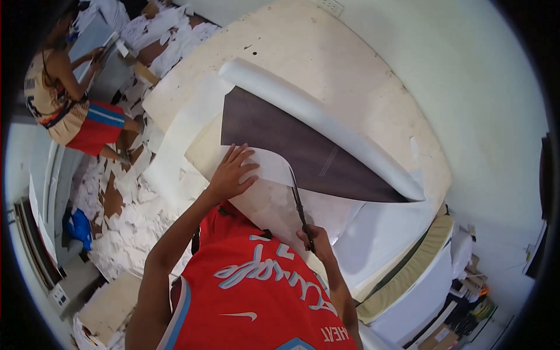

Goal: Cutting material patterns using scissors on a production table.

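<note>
My left hand [232,174] lies flat with its fingers spread on a white sheet [265,161], close to the sheet's border with a dark purple-brown panel [286,146]. In my right hand [317,240] is a pair of long dark scissors [298,205], its handles wrapped by my fingers. The blades point away from me, and their tips meet the curved edge between the white sheet and the dark panel. Along the panel's far side lies a white roll [326,114], running from the upper left to the right.
Beneath the sheets is a large pale table [326,44] with scuffs and marks. Torn white scraps [131,245] cover the floor at left. Another person [76,87] stands at the far left, hands on a grey machine. A padded olive-coloured edge [408,271] lies at the lower right.
</note>
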### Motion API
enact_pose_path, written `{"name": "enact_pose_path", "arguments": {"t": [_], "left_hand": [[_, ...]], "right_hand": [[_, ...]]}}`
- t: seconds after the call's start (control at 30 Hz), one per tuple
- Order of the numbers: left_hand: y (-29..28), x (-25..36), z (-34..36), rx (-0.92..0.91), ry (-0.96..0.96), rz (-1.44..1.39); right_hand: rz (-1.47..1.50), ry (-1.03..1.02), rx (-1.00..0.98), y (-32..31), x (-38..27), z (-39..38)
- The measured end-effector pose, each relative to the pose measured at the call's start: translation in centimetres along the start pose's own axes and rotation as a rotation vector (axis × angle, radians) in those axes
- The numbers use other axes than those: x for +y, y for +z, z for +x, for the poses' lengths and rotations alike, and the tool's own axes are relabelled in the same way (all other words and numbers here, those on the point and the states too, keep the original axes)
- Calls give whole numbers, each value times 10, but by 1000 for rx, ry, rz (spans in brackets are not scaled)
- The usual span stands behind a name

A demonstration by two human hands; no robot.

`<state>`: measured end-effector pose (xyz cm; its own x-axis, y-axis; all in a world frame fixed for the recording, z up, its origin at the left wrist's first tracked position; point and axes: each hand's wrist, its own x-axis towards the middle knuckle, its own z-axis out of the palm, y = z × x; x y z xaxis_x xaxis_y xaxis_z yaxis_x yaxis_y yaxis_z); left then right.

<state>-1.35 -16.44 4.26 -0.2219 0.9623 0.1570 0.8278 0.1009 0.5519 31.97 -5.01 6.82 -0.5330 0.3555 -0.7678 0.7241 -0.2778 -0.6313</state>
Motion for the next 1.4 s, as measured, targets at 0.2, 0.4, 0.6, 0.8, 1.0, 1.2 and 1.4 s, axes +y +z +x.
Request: {"name": "enact_pose_path", "arguments": {"t": [0.2,0.4,0.6,0.8,1.0,1.2,1.4], "left_hand": [[74,74,30,441,-577,57],[97,80,33,226,-677,327],[91,82,32,176,-684,329],[83,77,27,207,-648,242],[73,69,20,230,-603,249],[72,67,19,247,-609,285],[72,68,19,275,-610,257]], "right_hand": [[-18,29,55,-4,-5,10],[-170,23,-16,-46,-28,20],[-211,-37,-162,-76,-63,48],[-481,-54,-256,-110,-79,69],[-647,-56,-265,-114,-119,89],[-704,5,-353,-119,-150,104],[-713,-17,-407,-134,-155,122]]}}
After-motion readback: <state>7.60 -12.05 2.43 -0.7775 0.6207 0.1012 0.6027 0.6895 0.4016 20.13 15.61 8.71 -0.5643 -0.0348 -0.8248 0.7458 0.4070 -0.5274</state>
